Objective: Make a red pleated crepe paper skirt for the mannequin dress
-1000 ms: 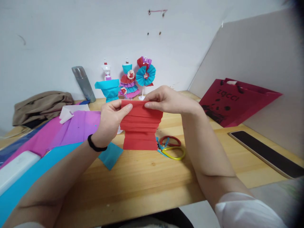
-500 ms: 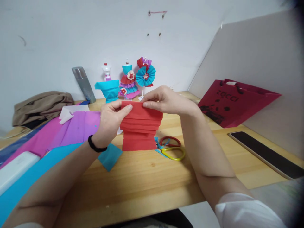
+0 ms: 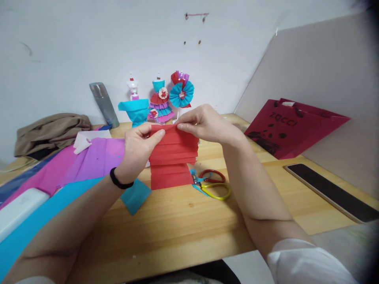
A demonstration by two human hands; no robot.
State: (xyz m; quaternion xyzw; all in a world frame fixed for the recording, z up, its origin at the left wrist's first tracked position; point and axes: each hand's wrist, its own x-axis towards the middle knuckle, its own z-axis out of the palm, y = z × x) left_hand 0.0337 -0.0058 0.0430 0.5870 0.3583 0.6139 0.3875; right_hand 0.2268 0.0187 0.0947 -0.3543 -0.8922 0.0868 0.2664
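A red pleated sheet of crepe paper (image 3: 173, 152) hangs upright between my two hands, its lower end near the wooden table. My left hand (image 3: 139, 144) pinches its upper left corner, thumb on the front. Along the top edge, my right hand (image 3: 204, 124) grips the paper between thumb and fingers. Scissors (image 3: 217, 184) with one red and one yellow handle lie just right of the sheet, blue scraps around their blades. A small blue paper square (image 3: 136, 197) rests below my left wrist. Behind the hands stands a mini dress form with blue paper (image 3: 134, 108) on it.
Two more decorated dress forms (image 3: 160, 102) stand by the wall, beside a grey bottle (image 3: 103, 104). Purple paper (image 3: 97, 157), blue paper (image 3: 68, 213) and a brown cloth (image 3: 53, 132) cover the left. At right are a phone (image 3: 328, 191) and a red paper bag (image 3: 293, 128).
The red paper's lower folds have shifted slightly left, and its pleats look more spread. My right hand has moved a little up and left along the top edge.
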